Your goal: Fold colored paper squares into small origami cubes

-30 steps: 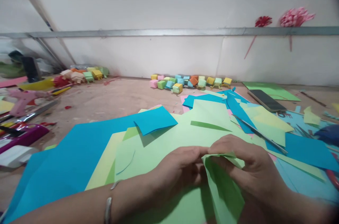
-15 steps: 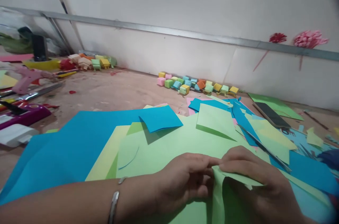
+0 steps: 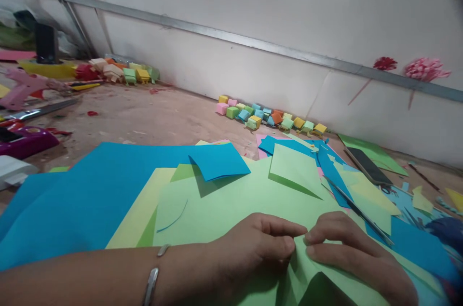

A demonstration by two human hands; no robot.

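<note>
At the bottom of the head view, a light green piece of folded paper (image 3: 302, 267) is held between both hands. My left hand (image 3: 258, 250) pinches its upper left corner with thumb and forefinger. On the right, my right hand (image 3: 356, 253) grips the top edge, fingers laid over the sheet. The paper bends upright into a fold with a shadowed hollow below. Under the hands lies a large light green sheet (image 3: 217, 209). Beyond it sit a folded blue paper square (image 3: 220, 161) and a folded pale green square (image 3: 296, 166).
Scissors (image 3: 361, 209) lie across paper scraps at right, near a phone (image 3: 367, 165). Several small paper boxes (image 3: 258, 115) line the wall. A pink glue gun (image 3: 25, 86) and a purple tool (image 3: 27, 142) are at left. Blue sheets (image 3: 90, 190) spread at left.
The green paper has turned so more of its face and hollow shows. My left thumb now presses on its corner, and my right fingers have shifted along the edge. The camera view tilts slightly.
</note>
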